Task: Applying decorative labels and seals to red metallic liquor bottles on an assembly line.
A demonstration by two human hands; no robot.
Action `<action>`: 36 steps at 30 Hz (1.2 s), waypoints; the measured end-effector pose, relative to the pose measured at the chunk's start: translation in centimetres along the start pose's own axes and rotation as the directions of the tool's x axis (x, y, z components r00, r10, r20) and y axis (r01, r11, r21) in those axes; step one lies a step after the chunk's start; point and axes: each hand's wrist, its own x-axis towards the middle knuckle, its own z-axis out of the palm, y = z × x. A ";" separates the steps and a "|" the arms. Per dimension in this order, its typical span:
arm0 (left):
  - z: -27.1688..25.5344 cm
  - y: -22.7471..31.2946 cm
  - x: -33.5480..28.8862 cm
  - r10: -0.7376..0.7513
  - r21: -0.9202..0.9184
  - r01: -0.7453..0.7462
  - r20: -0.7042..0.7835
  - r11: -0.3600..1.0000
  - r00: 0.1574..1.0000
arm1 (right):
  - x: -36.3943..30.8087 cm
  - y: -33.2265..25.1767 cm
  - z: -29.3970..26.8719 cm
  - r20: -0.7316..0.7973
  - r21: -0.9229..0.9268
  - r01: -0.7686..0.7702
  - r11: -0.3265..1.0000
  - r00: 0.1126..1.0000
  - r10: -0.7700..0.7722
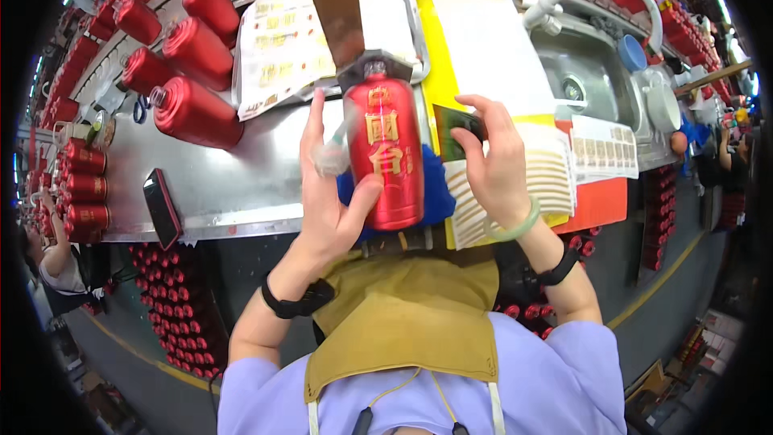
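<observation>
Mustard apron [403, 322] below left hand [326, 193] steadying red bottle [385, 153].

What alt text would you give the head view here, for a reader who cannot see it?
A person's left hand steadies a red bottle lying on a blue pad at a steel workbench, while the right hand holds a small dark sheet beside it. More red bottles lie to the left, label sheets behind, and a sink to the right.
</observation>
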 end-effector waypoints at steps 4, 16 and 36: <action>-1.6 -0.6 3.6 0.187 0.408 -0.333 0.357 0.850 0.915 | 0.4 0.8 -0.7 0.052 0.254 -0.194 0.948 0.981 0.187; -1.8 0.9 0.5 0.272 0.220 -0.400 0.448 0.890 0.852 | 16.3 18.4 -2.9 0.193 -0.636 0.190 0.748 0.978 -0.085; -2.9 1.0 0.1 -0.104 0.017 0.107 -0.131 0.994 0.986 | 12.2 26.0 -14.6 0.213 -0.638 -0.413 0.650 0.716 0.664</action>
